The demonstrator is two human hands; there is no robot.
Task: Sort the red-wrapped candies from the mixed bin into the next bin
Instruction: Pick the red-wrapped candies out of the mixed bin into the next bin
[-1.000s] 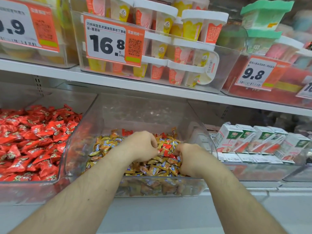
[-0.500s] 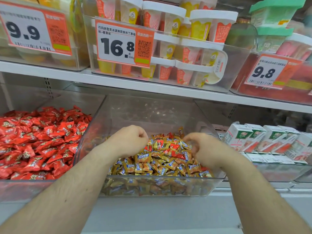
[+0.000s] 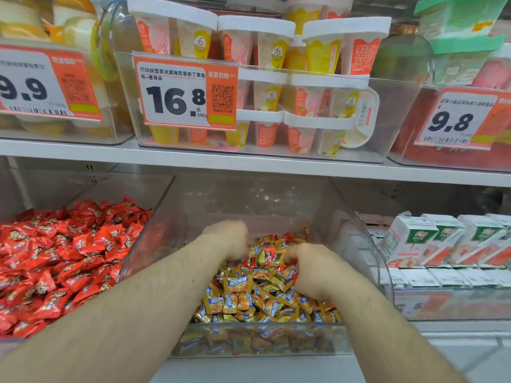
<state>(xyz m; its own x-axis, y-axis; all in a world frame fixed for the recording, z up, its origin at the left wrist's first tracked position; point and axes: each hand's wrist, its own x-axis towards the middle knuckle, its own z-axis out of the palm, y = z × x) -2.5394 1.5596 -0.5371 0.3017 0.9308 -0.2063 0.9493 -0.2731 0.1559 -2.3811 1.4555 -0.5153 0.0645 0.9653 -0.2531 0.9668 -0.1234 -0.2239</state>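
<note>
1. 2 hands work inside the mixed bin (image 3: 367, 244). Since 0.5 s ago both have dropped from above the pile onto it, so picking looks under way again rather than a transfer.
2. Left hand (image 3: 226, 239): fingers curled down into the candies at the back left of the pile; fingertips hidden and blurred, so I cannot tell if it holds anything.
3. Right hand (image 3: 312, 268): fingers curled into the wrappers; hold likewise unclear.
4. Red-wrapped candies (image 3: 269, 251) show between the 2 hands, just beside the right fingertips, among gold wrappers (image 3: 237, 286).
5. Next bin (image 3: 141, 244), on the left, holds red candies only; neither hand is over it.
</note>
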